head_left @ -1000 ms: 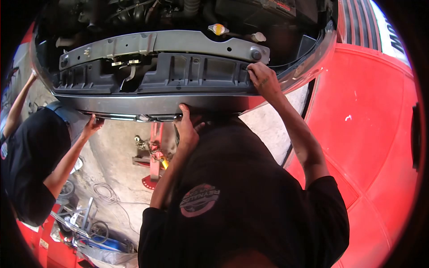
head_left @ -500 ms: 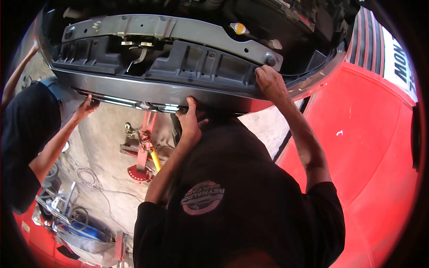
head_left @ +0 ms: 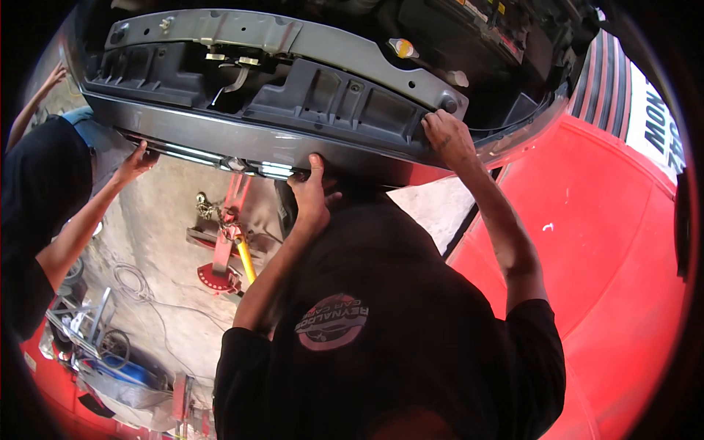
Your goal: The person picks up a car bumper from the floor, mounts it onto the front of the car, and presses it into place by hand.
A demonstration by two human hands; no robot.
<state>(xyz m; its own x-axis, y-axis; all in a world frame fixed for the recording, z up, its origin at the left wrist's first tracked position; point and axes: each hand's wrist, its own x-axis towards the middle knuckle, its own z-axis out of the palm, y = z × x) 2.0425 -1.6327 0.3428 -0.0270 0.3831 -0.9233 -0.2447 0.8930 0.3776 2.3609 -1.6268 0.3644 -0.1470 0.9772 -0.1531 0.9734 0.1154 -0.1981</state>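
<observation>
A dark grey front bumper (head_left: 213,132) spans the front of a car with its engine bay exposed. My left hand (head_left: 311,194) grips the bumper's lower edge by the chrome grille strip (head_left: 275,170), thumb up on the painted face; its other fingers are partly hidden underneath. Further right, my right hand (head_left: 449,139) has its fingers curled over the bumper's upper edge, at the end of the black plastic panel (head_left: 326,95). Behind that panel runs a grey metal crossbar (head_left: 293,35). A co-worker's hand (head_left: 134,164) touches the bumper's lower edge at the left.
A co-worker in a dark shirt (head_left: 48,183) stands at the left, the other hand (head_left: 55,75) raised near the bumper's far corner. Below the bumper is a red floor jack (head_left: 226,249) with a yellow part. A red vehicle panel (head_left: 579,242) fills the right. A cable (head_left: 136,282) lies on the floor.
The view has shifted slightly, so the car front sits a little higher in the picture. Both my hands keep their places on the bumper. The co-worker's hand stays at its lower edge.
</observation>
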